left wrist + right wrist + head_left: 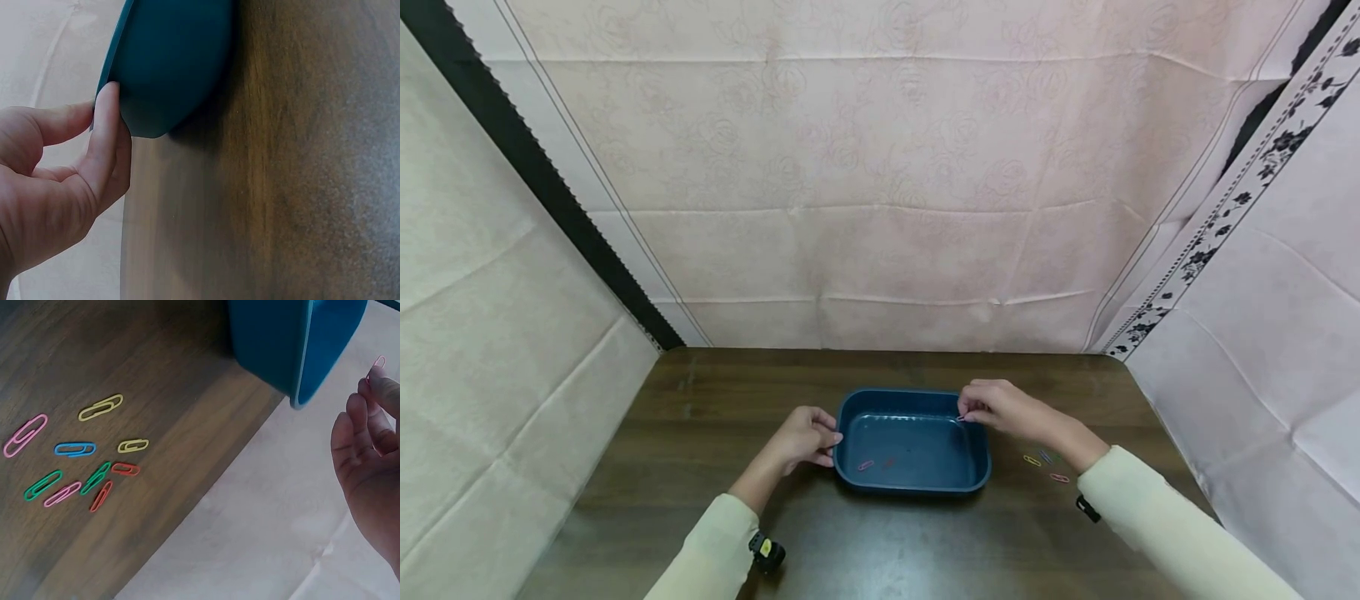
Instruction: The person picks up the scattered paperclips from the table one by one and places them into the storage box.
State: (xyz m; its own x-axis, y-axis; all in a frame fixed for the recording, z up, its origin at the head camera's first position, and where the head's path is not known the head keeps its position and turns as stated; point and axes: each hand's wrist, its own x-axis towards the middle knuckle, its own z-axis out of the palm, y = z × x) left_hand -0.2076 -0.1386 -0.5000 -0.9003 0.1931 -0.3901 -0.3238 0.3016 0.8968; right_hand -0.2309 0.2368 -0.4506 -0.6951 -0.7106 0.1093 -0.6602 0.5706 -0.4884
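R hand (1003, 408): pinching one pinkish bit of wire, my held clip (379, 361), btwn thumb & finger.
Held clip: at my tips; from above, over R end of tray (913, 450), just inside the rim. Wrist view: apart from the rim, on the hollow side. Height over floor: can't tell.
Clip axis: sticks out past thumb tip, slanted in wrist view; too small to judge from above.
Tray: btwn my hands, long side running L–R, hollow up, on table (730, 400); most of its floor lies L of my pinch.
L hand (808, 437): gripping tray's L rim, fingers against outer wall, thumb at the edge.
In tray: pink clip (866, 465) & faint red clip (889, 462), near side, L of ctr, well apart from my R tips.
Loose clips (95, 478): nine, mixed colors & angles, on table R of tray; R hand much nearer than L.
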